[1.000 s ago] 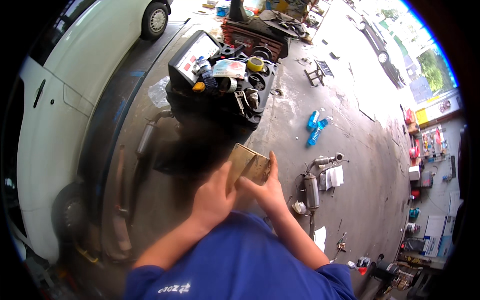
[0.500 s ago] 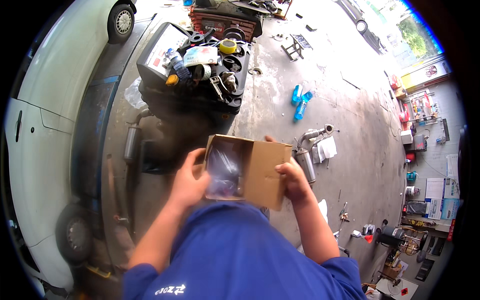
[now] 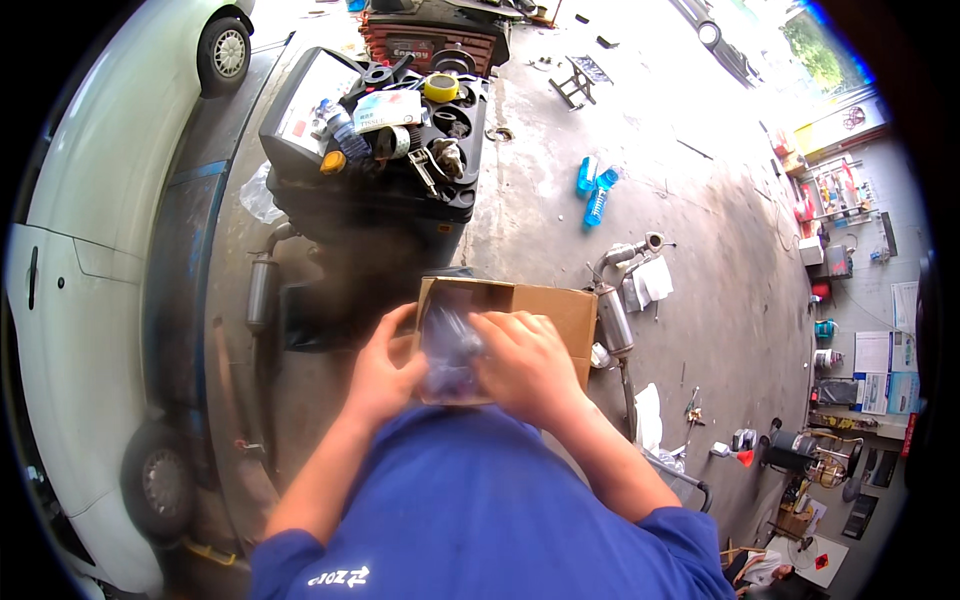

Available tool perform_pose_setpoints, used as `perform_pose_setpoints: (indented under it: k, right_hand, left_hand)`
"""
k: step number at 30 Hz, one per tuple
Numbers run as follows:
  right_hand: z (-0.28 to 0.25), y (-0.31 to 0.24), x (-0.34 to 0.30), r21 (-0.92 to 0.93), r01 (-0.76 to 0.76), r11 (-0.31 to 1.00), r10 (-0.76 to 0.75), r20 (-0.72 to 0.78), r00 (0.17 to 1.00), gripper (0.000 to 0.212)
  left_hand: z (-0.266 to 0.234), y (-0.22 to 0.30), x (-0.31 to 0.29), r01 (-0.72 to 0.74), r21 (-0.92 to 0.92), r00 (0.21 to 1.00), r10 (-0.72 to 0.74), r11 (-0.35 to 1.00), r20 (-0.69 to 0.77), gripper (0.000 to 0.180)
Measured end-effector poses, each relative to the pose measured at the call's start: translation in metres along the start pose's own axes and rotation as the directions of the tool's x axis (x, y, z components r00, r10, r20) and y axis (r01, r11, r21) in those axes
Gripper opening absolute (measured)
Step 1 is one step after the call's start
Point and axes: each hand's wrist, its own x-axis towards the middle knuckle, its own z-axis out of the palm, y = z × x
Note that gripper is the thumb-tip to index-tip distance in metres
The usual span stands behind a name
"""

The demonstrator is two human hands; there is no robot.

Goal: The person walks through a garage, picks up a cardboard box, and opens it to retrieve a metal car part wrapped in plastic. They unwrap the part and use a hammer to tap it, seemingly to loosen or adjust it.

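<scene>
An opened brown cardboard box [image 3: 560, 315] is held in front of my blue shirt, its flap folded out to the right. Inside lies a dark item in a clear plastic bag [image 3: 448, 335]; glare and blur hide what kind of item it is. My left hand [image 3: 385, 368] grips the box's left wall, thumb over the near part of the opening. Reaching across the flap into the box, my right hand [image 3: 530, 362] has its fingers bent against the bag's right side. Its fingertips are partly hidden.
A black tool cart [image 3: 400, 215] ahead carries tape, tissues and tools. Blue bottles [image 3: 597, 190] and an exhaust pipe with a muffler [image 3: 615, 320] lie on the floor to the right. A white vehicle [image 3: 95, 300] stands left; shelves and equipment line the right wall.
My right hand has let go of the flap's right edge and moved left into the box, onto the bag. My left hand keeps its hold on the box.
</scene>
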Motion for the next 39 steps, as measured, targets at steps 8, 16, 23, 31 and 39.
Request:
perform_pose_setpoints:
  k: [8,16,23,31,39]
  right_hand:
    - [0.036,0.01,-0.005,-0.118,-0.007,0.993,0.031,0.2,0.979,0.028]
    - [0.037,0.018,-0.025,0.492,-0.318,0.81,0.391,-0.049,0.919,0.017]
    - [0.028,0.05,-0.043,0.944,-0.12,-0.309,0.39,0.241,0.889,0.072]
    - [-0.004,0.043,-0.05,0.873,-0.196,-0.447,0.367,0.379,0.849,0.062]
    - [-0.023,0.03,-0.03,0.813,-0.571,-0.113,0.189,0.582,0.791,0.036]
  left_hand:
    - [-0.007,-0.029,-0.002,-0.003,-0.058,0.999,0.006,0.998,0.049,0.068]
    - [-0.007,-0.027,-0.004,0.07,-0.036,0.996,-0.068,0.997,0.056,0.07]
    - [-0.01,-0.03,-0.008,-0.025,0.129,0.999,0.029,0.991,-0.035,0.071]
    - [-0.02,-0.041,-0.005,-0.033,-0.093,0.991,0.021,0.995,-0.132,0.069]
    - [-0.025,-0.034,-0.005,-0.085,-0.062,0.976,0.07,0.994,-0.208,0.072]
